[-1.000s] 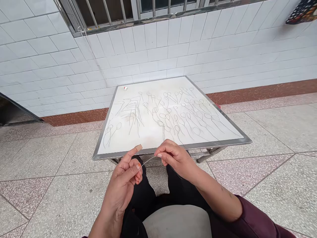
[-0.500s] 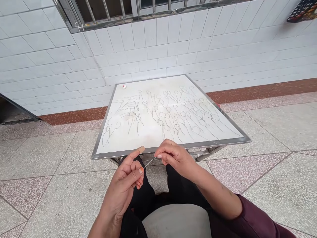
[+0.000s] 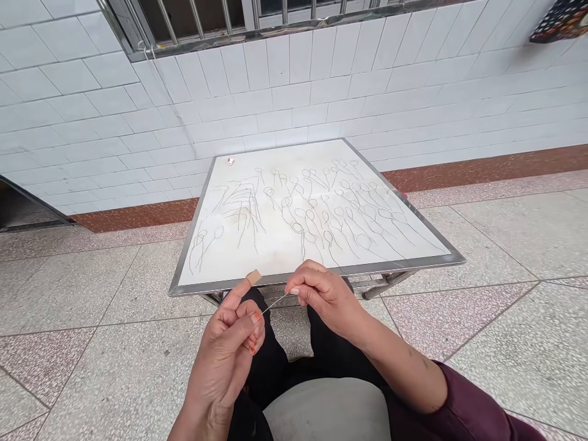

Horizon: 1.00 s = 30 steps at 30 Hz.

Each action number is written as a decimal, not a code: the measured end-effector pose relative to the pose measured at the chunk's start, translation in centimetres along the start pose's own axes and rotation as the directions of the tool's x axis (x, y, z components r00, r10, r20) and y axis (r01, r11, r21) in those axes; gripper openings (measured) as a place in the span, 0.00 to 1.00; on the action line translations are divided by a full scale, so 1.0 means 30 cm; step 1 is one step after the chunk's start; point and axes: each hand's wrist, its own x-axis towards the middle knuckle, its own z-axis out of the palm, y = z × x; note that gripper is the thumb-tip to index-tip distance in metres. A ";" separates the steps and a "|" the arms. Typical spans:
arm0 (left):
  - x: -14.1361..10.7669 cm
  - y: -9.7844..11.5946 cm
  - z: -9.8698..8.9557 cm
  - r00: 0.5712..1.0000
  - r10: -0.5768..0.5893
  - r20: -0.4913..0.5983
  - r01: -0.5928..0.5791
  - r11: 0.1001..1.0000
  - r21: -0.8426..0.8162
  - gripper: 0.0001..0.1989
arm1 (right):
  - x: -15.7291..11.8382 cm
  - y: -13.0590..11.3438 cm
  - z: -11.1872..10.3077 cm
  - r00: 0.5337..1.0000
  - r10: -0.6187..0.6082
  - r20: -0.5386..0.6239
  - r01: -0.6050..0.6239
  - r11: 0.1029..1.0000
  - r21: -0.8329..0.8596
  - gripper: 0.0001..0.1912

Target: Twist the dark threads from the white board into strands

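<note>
A thin wire (image 3: 274, 303) stretches between my two hands, in front of the table's near edge. My left hand (image 3: 234, 337) pinches its lower left end between thumb and curled fingers, while the index finger, with a tan wrap on its tip, points up. The wire's upper right end is pinched by thumb and fingertips of my right hand (image 3: 324, 297). Beyond them, many looped wires (image 3: 328, 236) lie on the white table (image 3: 275, 260), and bent wires without clear loops (image 3: 245, 202) lie at its left.
A small red and white object (image 3: 230, 162) sits at the table's far left corner. Behind the table stands a white tiled wall (image 3: 294, 98) with a barred window above. My legs are under the near edge. A patterned cloth (image 3: 558, 21) hangs at the upper right.
My left hand has shifted slightly left, and its wrapped index finger has moved left too. The wire between the hands looks straighter. My right hand has hardly moved.
</note>
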 end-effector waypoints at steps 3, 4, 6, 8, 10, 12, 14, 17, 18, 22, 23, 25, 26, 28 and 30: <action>0.008 -0.003 -0.008 1.000 0.001 -0.014 -0.002 1.000 -0.011 0.31 | 0.000 -0.001 0.009 0.999 0.028 -0.014 -0.028 1.000 0.008 0.09; 0.011 -0.005 -0.010 1.000 -0.003 -0.015 0.003 1.000 -0.004 0.31 | 0.000 -0.002 0.013 0.999 0.034 -0.014 -0.034 0.999 0.004 0.09; 0.016 -0.009 -0.012 1.000 -0.008 -0.026 0.008 1.000 0.005 0.30 | -0.001 -0.004 0.018 0.999 0.039 -0.013 -0.039 0.999 -0.008 0.09; 0.017 -0.007 -0.015 0.999 -0.012 -0.042 0.012 1.000 -0.005 0.30 | -0.001 0.000 0.017 0.999 0.039 -0.006 -0.040 0.999 -0.025 0.09; 0.015 0.009 -0.025 0.998 -0.009 -0.061 0.006 0.999 -0.034 0.29 | -0.001 0.012 0.005 0.999 0.048 -0.022 -0.049 0.998 -0.043 0.09; 0.010 0.039 -0.046 0.994 0.045 -0.102 -0.051 0.997 -0.064 0.29 | 0.000 0.032 -0.019 0.991 0.085 -0.106 -0.091 0.995 -0.048 0.08; 0.008 0.066 -0.073 0.968 0.166 -0.190 -0.180 0.982 -0.060 0.29 | 0.000 0.052 -0.046 0.961 0.166 -0.223 -0.167 0.986 0.012 0.08; 0.018 0.055 -0.098 0.907 0.285 -0.311 -0.291 0.956 0.029 0.29 | 0.003 0.068 -0.058 0.925 0.281 -0.254 -0.245 0.955 0.167 0.08; 0.024 0.031 -0.097 0.906 0.277 -0.320 -0.269 0.961 0.072 0.28 | 0.004 0.069 -0.052 0.923 0.299 -0.243 -0.254 0.946 0.202 0.08; 0.048 -0.120 -0.049 0.993 0.083 -0.081 -0.046 0.922 0.383 0.23 | 0.015 0.052 0.001 0.927 0.296 -0.229 -0.239 0.939 0.249 0.09; 0.050 -0.155 -0.032 1.000 0.002 0.005 -0.004 0.895 0.447 0.24 | 0.018 0.045 0.013 0.929 0.288 -0.232 -0.229 0.941 0.250 0.09; 0.049 -0.209 -0.004 0.984 -0.131 0.120 0.048 0.846 0.530 0.26 | 0.022 0.032 0.029 0.929 0.277 -0.243 -0.216 0.944 0.250 0.09; 0.048 -0.227 0.006 0.975 -0.165 0.149 0.056 0.832 0.552 0.26 | 0.023 0.028 0.034 0.928 0.278 -0.250 -0.215 0.944 0.251 0.09; 0.044 -0.249 0.018 0.967 -0.186 0.173 0.059 0.827 0.559 0.25 | 0.024 0.024 0.038 0.922 0.294 -0.253 -0.226 0.937 0.265 0.10; 0.041 -0.260 0.020 0.972 -0.165 0.166 0.056 0.851 0.523 0.23 | 0.024 0.028 0.037 0.916 0.326 -0.233 -0.247 0.918 0.312 0.11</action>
